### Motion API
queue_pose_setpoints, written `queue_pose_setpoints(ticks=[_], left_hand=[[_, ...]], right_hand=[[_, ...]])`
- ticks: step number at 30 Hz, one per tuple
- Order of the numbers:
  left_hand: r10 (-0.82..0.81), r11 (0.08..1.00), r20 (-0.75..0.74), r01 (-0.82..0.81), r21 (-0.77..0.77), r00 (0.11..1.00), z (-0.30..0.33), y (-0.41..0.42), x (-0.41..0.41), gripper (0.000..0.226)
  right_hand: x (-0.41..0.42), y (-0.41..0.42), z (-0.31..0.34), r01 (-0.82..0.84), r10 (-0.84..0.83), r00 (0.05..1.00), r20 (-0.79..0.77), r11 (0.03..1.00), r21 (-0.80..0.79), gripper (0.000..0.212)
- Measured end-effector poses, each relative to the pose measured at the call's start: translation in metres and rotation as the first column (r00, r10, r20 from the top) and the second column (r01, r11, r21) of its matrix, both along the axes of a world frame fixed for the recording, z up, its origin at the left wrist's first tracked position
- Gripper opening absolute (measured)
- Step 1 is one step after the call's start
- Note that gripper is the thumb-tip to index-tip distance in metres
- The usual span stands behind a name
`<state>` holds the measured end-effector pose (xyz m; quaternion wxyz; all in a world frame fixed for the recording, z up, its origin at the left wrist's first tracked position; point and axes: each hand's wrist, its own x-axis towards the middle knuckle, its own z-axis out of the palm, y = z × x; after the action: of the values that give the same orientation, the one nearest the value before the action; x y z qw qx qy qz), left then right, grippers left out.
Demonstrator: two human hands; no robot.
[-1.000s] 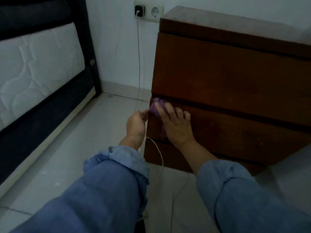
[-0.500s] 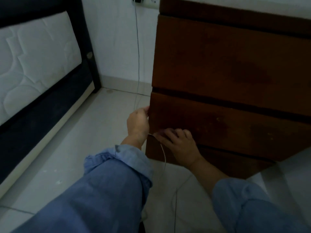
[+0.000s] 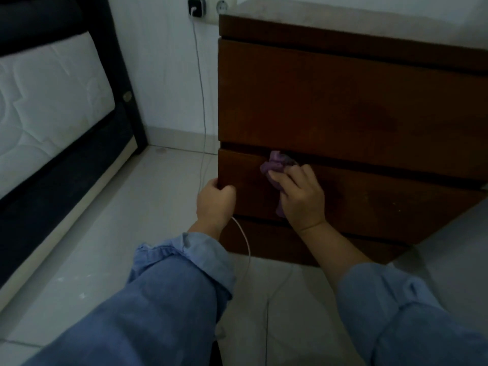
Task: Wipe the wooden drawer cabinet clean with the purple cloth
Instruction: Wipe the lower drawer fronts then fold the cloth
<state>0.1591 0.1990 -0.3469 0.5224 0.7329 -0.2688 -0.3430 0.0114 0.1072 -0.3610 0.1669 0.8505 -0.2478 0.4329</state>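
Observation:
The wooden drawer cabinet (image 3: 330, 101) stands against the white wall, dark brown, with stacked drawer fronts. My right hand (image 3: 302, 196) presses the crumpled purple cloth (image 3: 276, 166) against the middle drawer front, near its upper edge and left of centre. Part of the cloth is hidden under my palm. My left hand (image 3: 215, 202) grips the cabinet's left front corner at the height of the middle drawer, with a thin white cable running from under it.
A bed frame with a white mattress (image 3: 50, 101) stands to the left. A wall socket with a black charger (image 3: 196, 6) sits above the cabinet's left side, and its cable (image 3: 202, 101) hangs to the pale tiled floor (image 3: 132, 220).
My right hand slid from the drawer's top left corner down to its lower edge, then back up and to the right. The cloth shows again above my fingers. My left hand kept its grip.

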Motion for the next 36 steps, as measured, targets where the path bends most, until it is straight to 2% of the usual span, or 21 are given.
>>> queue_pose_setpoints(ticks=[2,6,13,15,17,19,21,23,24,26,28,30,32,34,36], left_hand=[[0.031,0.999,0.013,-0.032,0.004,0.999,-0.003,-0.001,0.002,0.038],[0.083,0.997,0.038,-0.083,-0.007,0.996,-0.007,-0.004,0.004,0.048],[0.006,1.000,0.032,-0.006,-0.012,0.999,-0.007,0.000,0.006,0.040],[-0.035,0.999,0.046,0.035,0.001,0.998,-0.007,0.002,0.007,0.036],[-0.066,0.997,0.078,0.062,0.046,0.995,-0.008,0.003,0.006,0.042],[-0.121,0.983,0.148,0.098,0.152,0.982,-0.009,0.003,0.003,0.049],[-0.223,0.949,0.222,0.159,0.272,0.949,-0.011,0.007,-0.003,0.039],[-0.362,0.898,0.317,0.238,0.370,0.876,-0.012,0.012,-0.009,0.032],[-0.450,0.866,0.394,0.283,0.412,0.801,-0.010,0.013,-0.015,0.035],[-0.558,0.830,0.607,0.356,0.430,0.566,-0.003,0.014,-0.027,0.050],[-0.491,0.837,0.799,0.442,0.322,0.347,0.006,0.014,-0.041,0.059],[-0.354,0.830,0.911,0.520,0.203,0.210,0.015,0.007,-0.053,0.064],[-0.261,0.819,0.952,0.558,0.132,0.157,0.019,-0.001,-0.063,0.066],[-0.241,0.822,0.955,0.559,0.105,0.175,0.019,-0.008,-0.071,0.065],[-0.296,0.827,0.931,0.545,0.138,0.213,0.012,-0.010,-0.076,0.062]], right_hand=[[0.001,0.001,-0.016,-0.013,0.012,0.992,-0.124,1.000,-0.012,0.016],[0.011,0.006,-0.036,0.056,-0.043,0.985,-0.167,0.995,0.077,0.022],[0.015,0.020,-0.058,0.125,-0.028,0.929,-0.369,0.962,0.243,0.031],[0.016,0.025,-0.058,0.201,0.015,0.862,-0.506,0.908,0.369,0.044],[0.013,0.028,-0.061,0.335,0.053,0.782,-0.621,0.804,0.491,0.044],[0.005,0.033,-0.064,0.437,0.048,0.761,-0.646,0.699,0.567,0.043],[-0.010,0.038,-0.066,0.417,0.015,0.819,-0.574,0.672,0.612,0.048],[-0.029,0.042,-0.060,0.342,-0.031,0.893,-0.450,0.696,0.631,0.053],[-0.040,0.044,-0.052,0.300,-0.075,0.930,-0.360,0.723,0.623,0.052],[-0.060,0.047,-0.028,0.218,-0.177,0.976,-0.129,0.772,0.596,0.050],[-0.076,0.047,-0.002,0.161,-0.259,0.962,0.089,0.797,0.582,0.050],[-0.085,0.043,0.021,0.134,-0.297,0.933,0.201,0.808,0.573,0.052],[-0.084,0.034,0.029,0.156,-0.314,0.926,0.208,0.822,0.548,0.049],[-0.079,0.023,0.027,0.169,-0.305,0.934,0.188,0.837,0.520,0.042],[-0.073,0.015,0.015,0.157,-0.267,0.948,0.173,0.864,0.479,0.038]])
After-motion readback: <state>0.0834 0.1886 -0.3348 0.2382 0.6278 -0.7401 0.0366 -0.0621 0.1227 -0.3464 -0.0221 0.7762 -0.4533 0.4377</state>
